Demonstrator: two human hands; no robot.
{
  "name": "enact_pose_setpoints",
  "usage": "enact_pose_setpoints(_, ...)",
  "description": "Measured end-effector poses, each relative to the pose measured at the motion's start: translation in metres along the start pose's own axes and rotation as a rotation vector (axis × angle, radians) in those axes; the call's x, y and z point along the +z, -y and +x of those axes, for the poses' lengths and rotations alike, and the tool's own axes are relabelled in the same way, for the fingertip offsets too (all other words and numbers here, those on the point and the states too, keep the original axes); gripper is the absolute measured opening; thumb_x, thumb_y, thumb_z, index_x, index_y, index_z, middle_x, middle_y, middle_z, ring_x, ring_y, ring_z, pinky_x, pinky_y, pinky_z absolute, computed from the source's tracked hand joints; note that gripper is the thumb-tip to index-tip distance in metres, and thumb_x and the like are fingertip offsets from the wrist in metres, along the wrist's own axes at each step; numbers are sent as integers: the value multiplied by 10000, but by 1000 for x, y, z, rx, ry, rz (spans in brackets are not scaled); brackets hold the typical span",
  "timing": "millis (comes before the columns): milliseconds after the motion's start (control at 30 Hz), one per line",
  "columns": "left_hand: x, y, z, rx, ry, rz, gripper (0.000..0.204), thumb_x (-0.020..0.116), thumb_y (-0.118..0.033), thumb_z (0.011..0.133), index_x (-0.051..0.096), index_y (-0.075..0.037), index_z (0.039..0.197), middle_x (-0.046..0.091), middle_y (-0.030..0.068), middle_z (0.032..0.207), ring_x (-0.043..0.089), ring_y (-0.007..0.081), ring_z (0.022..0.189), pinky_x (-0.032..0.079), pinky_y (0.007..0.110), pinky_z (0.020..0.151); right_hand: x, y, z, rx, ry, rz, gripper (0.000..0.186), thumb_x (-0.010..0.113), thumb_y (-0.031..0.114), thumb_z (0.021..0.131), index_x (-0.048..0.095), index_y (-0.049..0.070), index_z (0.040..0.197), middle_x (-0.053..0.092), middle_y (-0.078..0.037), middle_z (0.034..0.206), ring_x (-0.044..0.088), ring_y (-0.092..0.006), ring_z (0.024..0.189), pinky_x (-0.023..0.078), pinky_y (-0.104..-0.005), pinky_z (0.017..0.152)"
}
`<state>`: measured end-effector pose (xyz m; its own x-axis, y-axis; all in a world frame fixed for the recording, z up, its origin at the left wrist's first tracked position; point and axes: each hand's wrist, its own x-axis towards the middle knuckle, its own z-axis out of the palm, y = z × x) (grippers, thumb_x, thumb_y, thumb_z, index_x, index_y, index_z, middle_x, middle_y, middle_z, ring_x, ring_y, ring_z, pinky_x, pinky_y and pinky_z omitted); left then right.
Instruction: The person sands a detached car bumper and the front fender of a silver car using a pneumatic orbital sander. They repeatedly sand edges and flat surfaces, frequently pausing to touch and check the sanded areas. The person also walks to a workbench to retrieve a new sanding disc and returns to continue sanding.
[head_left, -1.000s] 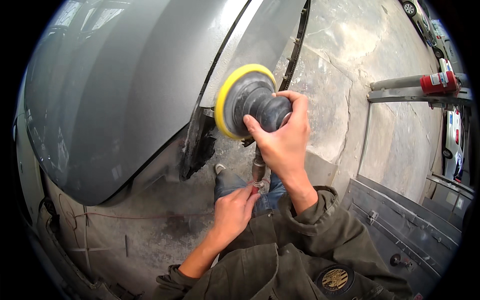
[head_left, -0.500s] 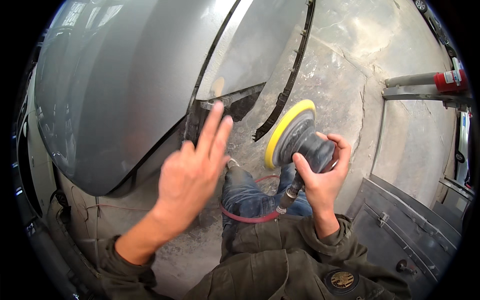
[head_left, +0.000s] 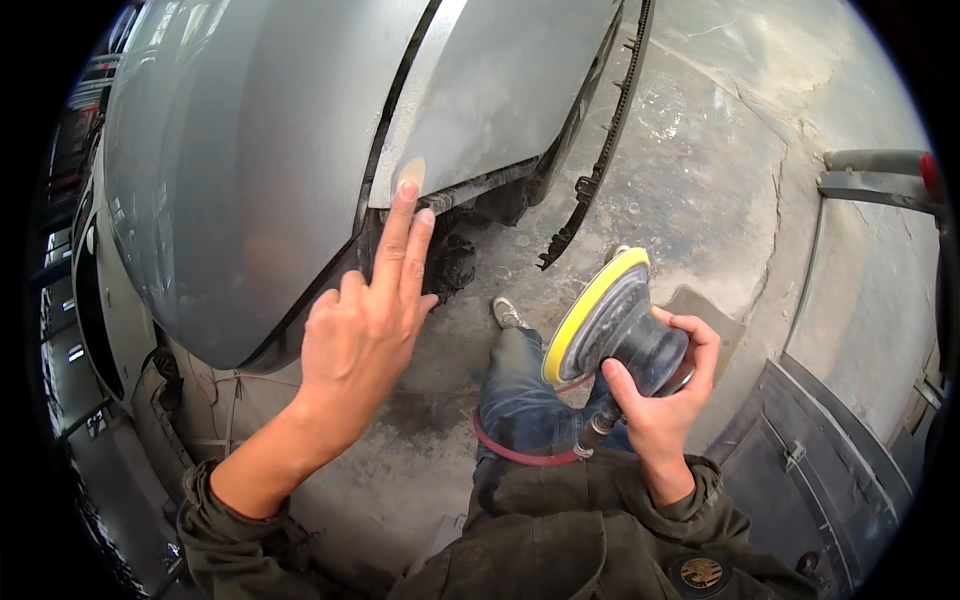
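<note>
My left hand [head_left: 360, 330] reaches up to the lower corner of a grey car fender [head_left: 490, 95]. Its index and middle fingers are stretched out, and the index fingertip meets a small beige patch [head_left: 411, 172] on the panel. Nothing is held in that hand. In my right hand [head_left: 665, 390] is an air sander [head_left: 640, 335], a dark body with a yellow-edged round pad [head_left: 590, 318] tilted up and facing left. My thumb and fingers wrap round the sander's body. A red air hose [head_left: 515, 452] runs from its lower end across my legs.
The car's grey hood [head_left: 250, 160] fills the upper left. A dark curved trim strip [head_left: 605, 150] hangs right of the fender. Grey metal posts [head_left: 870, 180] stand at the far right, above a dark grey panel [head_left: 790, 450]. My shoe [head_left: 507, 313] rests on the concrete floor.
My left fingertips have come up against the beige patch on the fender. The sander has shifted slightly right and down, still in my right hand. The view has moved a little.
</note>
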<state>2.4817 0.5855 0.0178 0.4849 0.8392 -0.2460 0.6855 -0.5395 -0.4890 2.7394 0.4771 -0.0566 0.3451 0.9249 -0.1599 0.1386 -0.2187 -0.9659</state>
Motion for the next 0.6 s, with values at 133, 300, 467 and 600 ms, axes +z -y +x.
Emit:
enact_pose_setpoints(133,-2,-13,14,-61,-1,-68,848,824,-412,789,517,-86,1510,307,111,1691,501,115,549,467,226,503,-9,0,11,84,57,67,733,890,33,707,470,5,1307,560,-120,1272,581,-217,1200,470,-351,1036)
enact_pose_setpoints(300,-5,-19,-1,-121,56,-49,836,819,-417,785,534,-114,1510,352,98,1674,491,106,564,434,210,484,-26,-3,23,47,175,-20,742,890,29,699,466,10,1308,556,-131,1282,573,-233,1228,457,-363,1058)
enact_pose_setpoints(467,4,-44,-9,-314,-102,-407,909,859,-326,747,483,-47,1526,392,159,1641,517,124,584,491,240,519,-45,-10,40,-3,274,-84,767,898,46,678,461,17,1307,554,-135,1287,566,-238,1233,440,-371,1072)
enact_pose_setpoints(600,0,-75,9,-489,-150,-531,902,860,-215,767,428,27,1521,344,297,1618,729,238,797,572,281,613,-58,-10,59,38,347,-89,758,886,40,676,458,26,1301,547,-139,1289,556,-237,1221,428,-374,1074)
